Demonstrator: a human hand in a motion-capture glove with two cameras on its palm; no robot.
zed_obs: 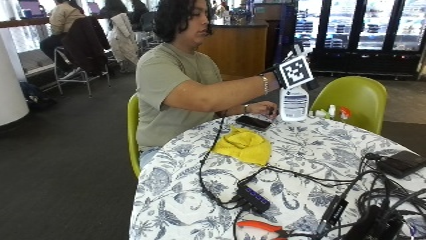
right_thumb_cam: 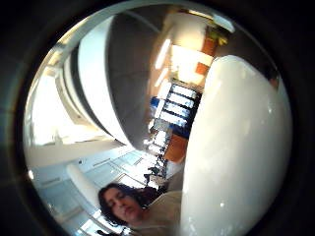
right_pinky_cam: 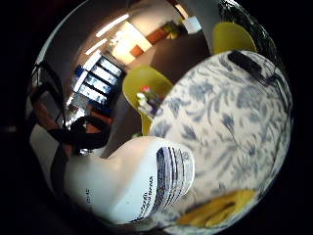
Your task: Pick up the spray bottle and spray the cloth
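One white spray bottle (zed_obs: 293, 103) hangs above the far side of the flower-patterned table (zed_obs: 313, 155), gripped at its top by the gloved right hand (zed_obs: 285, 75), fingers wrapped round its neck. Nearer and to the left, the crumpled yellow cloth (zed_obs: 244, 145) lies on the table. The bare left hand (zed_obs: 261, 108) rests by a black phone (zed_obs: 253, 122).
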